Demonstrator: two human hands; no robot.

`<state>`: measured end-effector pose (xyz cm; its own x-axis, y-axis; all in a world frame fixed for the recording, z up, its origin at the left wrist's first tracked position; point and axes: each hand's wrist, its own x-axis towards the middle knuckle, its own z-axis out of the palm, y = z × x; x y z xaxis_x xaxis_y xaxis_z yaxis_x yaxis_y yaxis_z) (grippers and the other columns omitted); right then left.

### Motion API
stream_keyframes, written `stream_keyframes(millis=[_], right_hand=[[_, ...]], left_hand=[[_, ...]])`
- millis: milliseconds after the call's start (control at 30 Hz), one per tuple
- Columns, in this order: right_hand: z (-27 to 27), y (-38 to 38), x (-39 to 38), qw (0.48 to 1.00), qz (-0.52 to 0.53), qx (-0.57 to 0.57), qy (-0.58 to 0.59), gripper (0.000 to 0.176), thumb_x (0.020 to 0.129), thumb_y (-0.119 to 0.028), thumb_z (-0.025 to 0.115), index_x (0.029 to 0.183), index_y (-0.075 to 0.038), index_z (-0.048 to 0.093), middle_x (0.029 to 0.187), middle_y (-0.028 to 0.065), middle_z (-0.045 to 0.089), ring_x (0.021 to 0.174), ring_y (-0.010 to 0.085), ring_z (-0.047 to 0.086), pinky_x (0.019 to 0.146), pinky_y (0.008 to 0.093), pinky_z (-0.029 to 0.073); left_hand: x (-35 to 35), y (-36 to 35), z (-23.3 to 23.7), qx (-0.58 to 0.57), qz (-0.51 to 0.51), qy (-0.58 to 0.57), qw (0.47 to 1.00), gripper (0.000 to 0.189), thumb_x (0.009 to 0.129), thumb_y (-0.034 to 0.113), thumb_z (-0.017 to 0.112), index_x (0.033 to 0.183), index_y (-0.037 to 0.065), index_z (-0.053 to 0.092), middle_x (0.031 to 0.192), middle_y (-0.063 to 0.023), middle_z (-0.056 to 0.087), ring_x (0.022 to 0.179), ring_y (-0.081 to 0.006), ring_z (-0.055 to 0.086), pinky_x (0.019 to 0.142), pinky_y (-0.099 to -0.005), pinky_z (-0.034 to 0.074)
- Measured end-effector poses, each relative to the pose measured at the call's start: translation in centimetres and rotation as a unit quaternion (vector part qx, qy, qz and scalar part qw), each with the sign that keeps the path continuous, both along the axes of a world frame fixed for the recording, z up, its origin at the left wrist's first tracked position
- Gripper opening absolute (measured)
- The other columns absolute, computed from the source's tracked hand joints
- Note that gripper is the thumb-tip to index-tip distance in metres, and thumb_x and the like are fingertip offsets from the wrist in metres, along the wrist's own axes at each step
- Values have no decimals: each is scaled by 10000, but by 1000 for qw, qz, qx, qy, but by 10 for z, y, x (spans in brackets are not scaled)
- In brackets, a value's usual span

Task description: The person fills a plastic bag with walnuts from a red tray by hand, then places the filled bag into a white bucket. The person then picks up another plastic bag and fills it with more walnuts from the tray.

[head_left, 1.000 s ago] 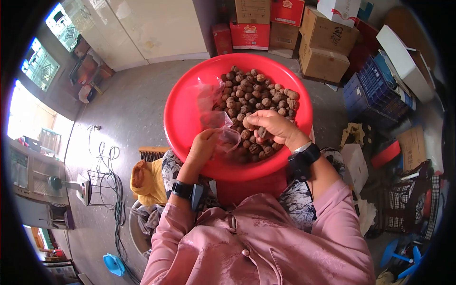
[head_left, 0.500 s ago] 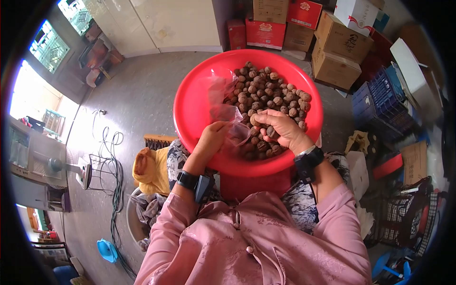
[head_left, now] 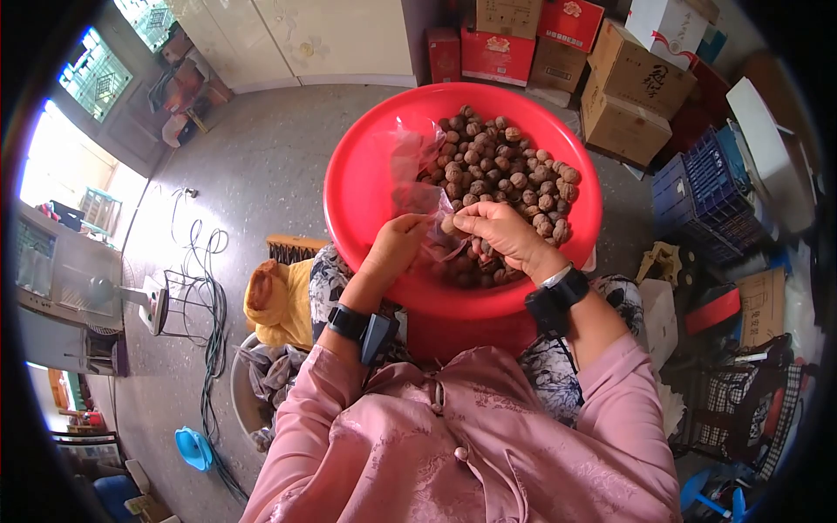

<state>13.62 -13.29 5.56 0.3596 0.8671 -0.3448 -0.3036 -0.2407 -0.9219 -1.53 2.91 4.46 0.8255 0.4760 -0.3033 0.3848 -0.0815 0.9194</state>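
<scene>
A wide red basin (head_left: 362, 166) sits in front of me, its right side heaped with brown walnuts (head_left: 497, 166). Over the basin my left hand (head_left: 397, 247) pinches the edge of a clear plastic bag (head_left: 446, 242). Close to the bag's mouth, my right hand (head_left: 506, 237) is closed on a walnut (head_left: 449, 224) between thumb and fingers. Its lower fingers are curled, and whether they hold more walnuts is hard to make out. Another piece of clear plastic (head_left: 408, 144) lies inside the basin at the upper left.
Stacked cartons (head_left: 641, 78) and a blue crate (head_left: 697, 187) stand on the right. A brush (head_left: 292, 251), a yellow cloth (head_left: 283, 301) and a grey tub (head_left: 244, 388) are at my left. Cables (head_left: 209, 349) and a blue scoop-like item (head_left: 193, 448) lie on the floor.
My right hand has moved left with the walnut, up to the bag in my left hand. The view has shifted slightly.
</scene>
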Motion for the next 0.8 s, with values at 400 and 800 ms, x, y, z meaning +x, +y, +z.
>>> stream_keyframes(millis=[400, 800], right_hand=[[-11, -6, 10, 993, -30, 57, 96, 246, 859, -70, 648, 1084, -24, 560, 957, 86, 638, 680, 129, 624, 592, 243, 507], [-3, -9, 11, 994, -20, 20, 101, 329, 943, -333, 634, 1072, -30, 622, 866, 58, 659, 630, 86, 578, 483, 222, 429]], left_hand=[[0, 0, -2, -15, 6, -1, 1000, 328, 1007, 235, 511, 1236, 19, 602, 746, -18, 586, 460, -97, 497, 405, -245, 404], [1, -1, 0, -26, 1, -18, 999, 329, 1006, 222, 510, 1230, -3, 595, 653, 8, 528, 439, -91, 464, 398, -240, 384]])
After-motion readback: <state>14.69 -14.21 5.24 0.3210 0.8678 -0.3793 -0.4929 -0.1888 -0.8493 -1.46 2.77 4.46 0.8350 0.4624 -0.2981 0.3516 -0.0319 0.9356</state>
